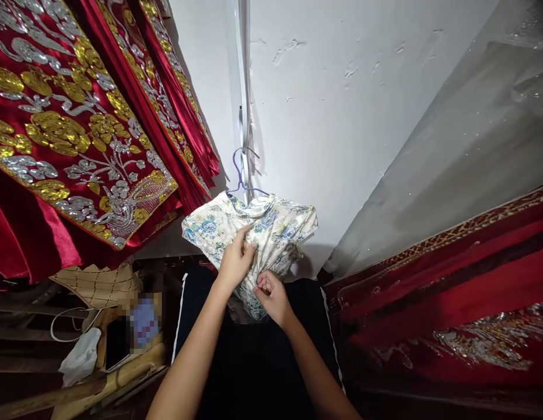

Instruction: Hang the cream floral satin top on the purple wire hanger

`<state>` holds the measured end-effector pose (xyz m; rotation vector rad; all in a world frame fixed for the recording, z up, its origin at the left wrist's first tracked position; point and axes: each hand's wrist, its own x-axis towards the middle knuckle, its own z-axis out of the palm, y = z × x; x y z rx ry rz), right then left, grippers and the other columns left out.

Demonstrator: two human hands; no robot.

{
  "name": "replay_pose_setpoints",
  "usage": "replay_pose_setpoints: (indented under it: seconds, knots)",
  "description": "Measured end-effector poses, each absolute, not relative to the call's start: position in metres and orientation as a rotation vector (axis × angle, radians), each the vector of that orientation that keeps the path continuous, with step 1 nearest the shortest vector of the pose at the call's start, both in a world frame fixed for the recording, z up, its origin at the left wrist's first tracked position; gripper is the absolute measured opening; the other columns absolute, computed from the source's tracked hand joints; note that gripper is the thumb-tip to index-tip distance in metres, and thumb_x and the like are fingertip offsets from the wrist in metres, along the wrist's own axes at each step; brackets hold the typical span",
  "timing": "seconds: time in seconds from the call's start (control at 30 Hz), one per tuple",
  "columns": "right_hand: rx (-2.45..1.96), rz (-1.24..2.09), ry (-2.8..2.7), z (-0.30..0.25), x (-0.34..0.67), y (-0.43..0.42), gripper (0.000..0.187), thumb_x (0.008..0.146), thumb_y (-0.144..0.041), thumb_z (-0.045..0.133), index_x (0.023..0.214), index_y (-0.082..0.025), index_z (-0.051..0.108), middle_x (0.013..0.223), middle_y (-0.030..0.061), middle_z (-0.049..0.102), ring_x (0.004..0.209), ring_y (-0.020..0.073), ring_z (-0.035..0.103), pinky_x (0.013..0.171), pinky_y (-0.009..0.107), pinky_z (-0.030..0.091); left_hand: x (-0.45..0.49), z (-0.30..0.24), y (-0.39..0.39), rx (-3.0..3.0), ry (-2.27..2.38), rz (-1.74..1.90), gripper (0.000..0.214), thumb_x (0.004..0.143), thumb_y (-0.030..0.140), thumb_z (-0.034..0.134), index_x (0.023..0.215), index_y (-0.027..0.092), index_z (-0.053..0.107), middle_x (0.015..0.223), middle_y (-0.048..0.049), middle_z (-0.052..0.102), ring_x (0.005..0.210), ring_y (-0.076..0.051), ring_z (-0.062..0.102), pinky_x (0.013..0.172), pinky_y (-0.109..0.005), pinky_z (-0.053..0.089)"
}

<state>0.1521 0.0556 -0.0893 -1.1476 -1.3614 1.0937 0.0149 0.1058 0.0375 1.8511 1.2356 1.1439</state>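
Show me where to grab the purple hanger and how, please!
Probably pinch the purple hanger by its thin neck, just under the curved hook, coming from the left. That neck stands bare above the collar of the floral garment, and the hook's open end points right, away from you.

Both hands (234, 265) on floral garment (271, 230)

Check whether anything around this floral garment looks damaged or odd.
Yes: the white wall behind and above the floral garment carries small scattered marks like chipped or peeling paint, breaking an otherwise smooth surface. The garment also creases around the left hand and right hand, probably just from handling.
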Motion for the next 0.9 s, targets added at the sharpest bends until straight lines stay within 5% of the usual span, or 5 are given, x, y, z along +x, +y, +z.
replay_pose_setpoints:
  seconds: [0.17, 0.4, 0.53, 0.7, 0.9]
  knots:
    - [-1.136, 1.157, -1.396, -0.085, 0.157, 0.053, 0.016, 0.077, -0.022, 0.063, 0.084, -0.022, 0.049, 0.069, -0.0051, 0.044, 0.058, 0.0109, 0.041, 0.053, 0.024, 0.030, 0.013, 0.049, 0.110, 1.772, 1.290, 1.391, 0.056, 0.096, 0.039, 0.056, 0.149, 0.026, 0.042, 0.076, 0.0005, 0.060, 0.061, -0.014, 0.054, 0.063, -0.026, 0.044]
    - [-1.127, 1.166, -1.418, -0.089, 0.149, 0.051, 0.015, 0.078, -0.024, 0.063, 0.084, -0.022, 0.049, 0.066, -0.0053, 0.044, 0.055, 0.0111, 0.041, 0.051, 0.024, 0.030, 0.035, 0.066, 0.123, 1.719, 1.343, 1.435, 0.031, 0.095, 0.050, 0.055, 0.110, 0.023, 0.061, 0.073, 0.0010, 0.060, 0.061, -0.015, 0.055, 0.059, -0.024, 0.039]
    - [-1.101, 1.187, -1.438, -0.088, 0.148, 0.047, 0.014, 0.079, -0.022, 0.062, 0.086, -0.022, 0.050, 0.068, -0.0055, 0.045, 0.055, 0.0107, 0.041, 0.051, 0.024, 0.031, 0.042, 0.073, 0.137, 1.717, 1.406, 1.580, 0.042, 0.096, 0.044, 0.056, 0.131, 0.024, 0.047, 0.074, 0.0025, 0.061, 0.065, -0.017, 0.059, 0.063, -0.025, 0.040]
    - [-1.103, 1.185, -1.425, -0.087, 0.156, 0.046, 0.013, 0.080, -0.021, 0.062, 0.086, -0.022, 0.050, 0.070, -0.0053, 0.045, 0.056, 0.0103, 0.041, 0.053, 0.024, 0.031, 0.035, 0.072, 0.142, 1.919, 1.428, 1.344, 0.028, 0.098, 0.040, 0.050, 0.118, 0.024, 0.060, 0.065, 0.0027, 0.054, 0.060, -0.018, 0.057, 0.059, -0.025, 0.035]
    - [-1.156, 1.172, -1.438, -0.089, 0.158, 0.043, 0.012, 0.080, -0.021, 0.063, 0.086, -0.021, 0.052, 0.071, -0.0041, 0.049, 0.057, 0.0107, 0.045, 0.054, 0.025, 0.035, 0.029, 0.071, 0.132, 1.901, 1.398, 1.246, 0.013, 0.094, 0.033, 0.055, 0.102, 0.023, 0.057, 0.062, 0.0029, 0.060, 0.058, -0.019, 0.058, 0.058, -0.026, 0.036]
